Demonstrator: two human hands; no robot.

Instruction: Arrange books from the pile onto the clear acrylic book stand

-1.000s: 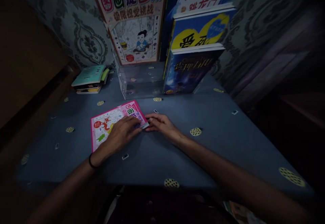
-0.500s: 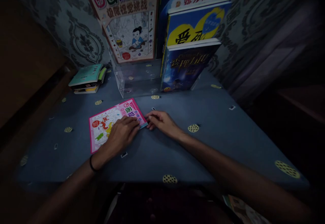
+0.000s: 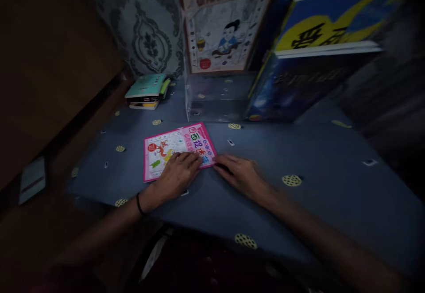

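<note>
A thin picture book (image 3: 181, 139) with a pink border lies flat on the table, its cover showing a fox, other coloured figures and Chinese characters. My left hand (image 3: 181, 173) rests on the cover's lower edge with its fingers stretched flat, a dark band round the wrist. At the book's lower right corner is my right hand (image 3: 242, 175), thumb and fingertips closed about that corner. How much of the edge sits between those fingers is hard to see in the dim light.
A clear acrylic stand (image 3: 215, 107) holds a tall picture book (image 3: 226, 32), a blue and yellow book (image 3: 312, 32) and a dark blue book (image 3: 299, 85). Left of it is a small pile of books (image 3: 146, 87). The patterned tablecloth (image 3: 265, 209) reaches the front edge.
The view has swung left, so everything sits further right in the picture. The book stays flat under my left hand; my right fingers remain at its corner.
</note>
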